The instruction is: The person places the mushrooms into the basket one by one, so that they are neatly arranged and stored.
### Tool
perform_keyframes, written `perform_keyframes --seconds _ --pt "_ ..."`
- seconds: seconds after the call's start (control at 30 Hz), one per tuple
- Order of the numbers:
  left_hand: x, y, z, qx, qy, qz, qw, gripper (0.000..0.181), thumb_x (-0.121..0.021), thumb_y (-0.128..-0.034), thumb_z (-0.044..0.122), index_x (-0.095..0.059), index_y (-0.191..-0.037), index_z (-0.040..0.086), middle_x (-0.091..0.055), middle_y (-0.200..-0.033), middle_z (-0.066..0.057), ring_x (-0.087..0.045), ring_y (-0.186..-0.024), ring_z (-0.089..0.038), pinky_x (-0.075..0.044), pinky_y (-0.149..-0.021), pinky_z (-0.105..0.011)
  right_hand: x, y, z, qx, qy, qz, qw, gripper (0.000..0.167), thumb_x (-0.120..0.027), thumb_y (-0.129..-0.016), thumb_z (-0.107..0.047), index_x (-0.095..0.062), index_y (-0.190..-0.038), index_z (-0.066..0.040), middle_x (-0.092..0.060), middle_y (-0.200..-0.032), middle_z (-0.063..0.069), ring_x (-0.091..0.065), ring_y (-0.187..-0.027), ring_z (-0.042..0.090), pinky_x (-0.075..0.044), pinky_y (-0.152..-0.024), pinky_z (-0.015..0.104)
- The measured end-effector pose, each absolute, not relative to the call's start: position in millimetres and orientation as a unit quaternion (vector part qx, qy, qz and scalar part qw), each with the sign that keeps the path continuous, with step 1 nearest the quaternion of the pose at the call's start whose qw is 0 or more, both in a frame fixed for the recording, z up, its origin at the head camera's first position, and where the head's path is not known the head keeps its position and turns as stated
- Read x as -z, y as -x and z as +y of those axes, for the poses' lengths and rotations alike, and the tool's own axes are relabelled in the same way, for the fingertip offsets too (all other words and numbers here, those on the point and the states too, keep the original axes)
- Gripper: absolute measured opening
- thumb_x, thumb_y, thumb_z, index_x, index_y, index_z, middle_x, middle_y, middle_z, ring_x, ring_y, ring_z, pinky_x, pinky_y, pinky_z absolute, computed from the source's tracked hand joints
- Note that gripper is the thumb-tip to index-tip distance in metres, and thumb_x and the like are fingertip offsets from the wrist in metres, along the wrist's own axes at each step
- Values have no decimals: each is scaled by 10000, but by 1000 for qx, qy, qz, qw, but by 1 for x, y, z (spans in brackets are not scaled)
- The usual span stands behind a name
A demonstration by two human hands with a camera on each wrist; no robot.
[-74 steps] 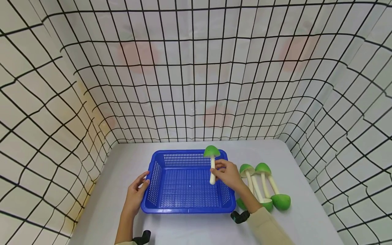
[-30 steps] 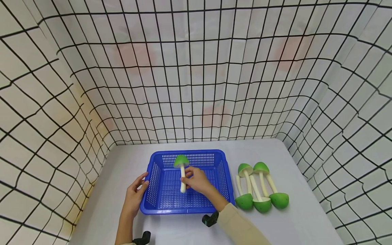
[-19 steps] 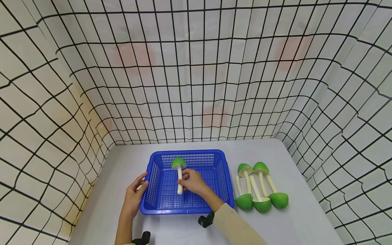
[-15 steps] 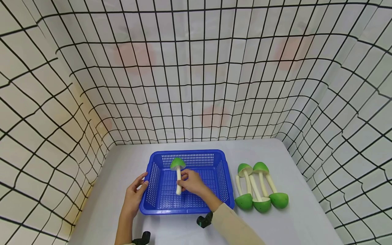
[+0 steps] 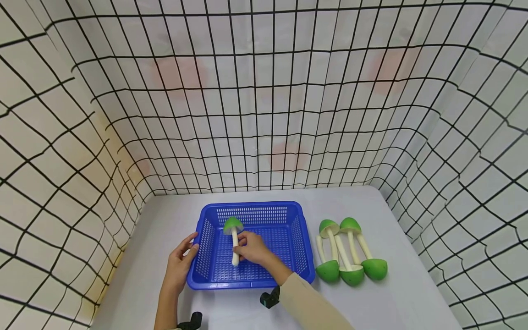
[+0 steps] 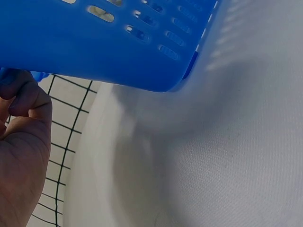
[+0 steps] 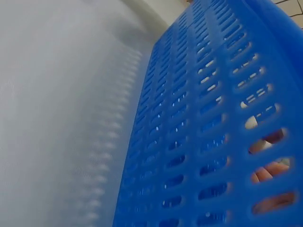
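Green-capped mushroom [image 5: 234,233] | just left of right hand [image 5: 253,248], which pinches its stem [image 5: 235,241] | left hand [image 5: 179,262] grips blue basket [image 5: 247,285]

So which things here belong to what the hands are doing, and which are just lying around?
In the job:
right hand
held mushroom
blue basket
left hand, touching it
probably five loose mushrooms

Just there:
gridded backdrop

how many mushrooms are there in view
6: one mushroom held in the right hand, five mushrooms on the table right of the basket, two with far caps, three with near caps. None looks hidden.
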State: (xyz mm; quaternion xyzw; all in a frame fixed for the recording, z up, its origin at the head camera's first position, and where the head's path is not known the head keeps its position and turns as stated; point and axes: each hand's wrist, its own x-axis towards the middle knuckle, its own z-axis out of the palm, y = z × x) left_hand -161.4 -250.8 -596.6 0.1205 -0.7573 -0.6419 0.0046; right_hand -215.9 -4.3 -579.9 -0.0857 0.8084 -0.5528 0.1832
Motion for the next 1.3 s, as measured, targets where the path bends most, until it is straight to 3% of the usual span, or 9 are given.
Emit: perform_keyframes --seconds 0.6,0.87,1.3 --pt "595 160 -248 644 -129 -754 6 486 -655 -1003 435 -558 -1473 351 -542 -1334 -126 -678 -1022 -294 -623 -827 -289 578 212 -29 552 93 804 202 305 -744 -898 9 -623 -1168 83 -666 -927 145 -714 -693 214 -629 -626 319" --pt "595 161 -248 648 -125 -751 5 453 -644 -1023 380 -559 -1467 363 -552 -1350 -135 -686 -1060 -330 -626 -836 -316 578 213 -31 553 85 806 194 384 -755 -903 -19 -594 -1232 98 -668 -961 160 -717 -697 211 -635 -645 343" --pt "595 159 -249 648 -121 -752 3 519 -662 -980 495 -554 -1471 367 -540 -1325 -129 -703 -1024 -316 -633 -816 -346 584 210 -40 543 97 806 215 458 -778 -871 33 -565 -1277 24 -693 -919 132 -716 -671 203 -635 -645 356"
